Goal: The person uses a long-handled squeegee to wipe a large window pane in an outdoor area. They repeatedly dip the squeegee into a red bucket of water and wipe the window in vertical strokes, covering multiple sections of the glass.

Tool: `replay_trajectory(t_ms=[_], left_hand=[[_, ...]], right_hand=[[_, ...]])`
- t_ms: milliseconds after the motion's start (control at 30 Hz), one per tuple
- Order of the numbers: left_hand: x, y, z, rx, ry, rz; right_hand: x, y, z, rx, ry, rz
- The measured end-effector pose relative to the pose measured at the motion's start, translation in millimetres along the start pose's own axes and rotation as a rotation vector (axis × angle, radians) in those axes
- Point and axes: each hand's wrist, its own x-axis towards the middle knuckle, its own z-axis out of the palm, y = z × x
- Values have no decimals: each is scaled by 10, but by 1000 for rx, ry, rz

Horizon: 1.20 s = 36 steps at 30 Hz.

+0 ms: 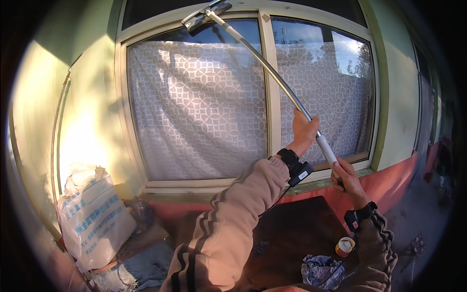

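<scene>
My left hand [305,128] is wrapped around the metal pole [271,70] of a long-handled window squeegee. Lower down, my right hand [347,179] grips the pale sleeve [327,150] at the pole's bottom end. The squeegee head [205,16], with a worn pad, is raised at the upper window frame, near the top of the left pane; whether it touches is hard to tell. Behind the glass of the window [197,109] hangs a patterned curtain. Both wrists carry black strapped devices.
A dark tabletop [299,219] lies below the sill, bearing a crumpled cloth or paper [322,272] and a small tub [344,246]. At left stands a white printed sack [96,219], near a thin stick [58,135] leaning on the wall. Grey cloth [146,266] lies beneath the sack.
</scene>
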Motion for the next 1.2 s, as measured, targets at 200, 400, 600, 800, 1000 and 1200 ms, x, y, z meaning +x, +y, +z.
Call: replay_trajectory(t_ms=[200,400,600,800,1000,1200], left_hand=[[688,-23,-1259,-22,20,102],[1170,61,-2666,79,111,51],[1295,331,-4042,249,92,-51],[954,102,-4514,337,178,-111],[311,-331,-4728,405,197,-199],[263,-373,-4776,409,187,-150]], right_hand=[[699,-173,1072,42,-120,-41],[1347,-267,2250,6,-242,-79],[1871,-100,3465,38,-295,-136],[1901,614,4174,-130,-150,-433],[1442,1303,4329,-141,-120,-522],[1345,1339,4435,-85,-87,-476]])
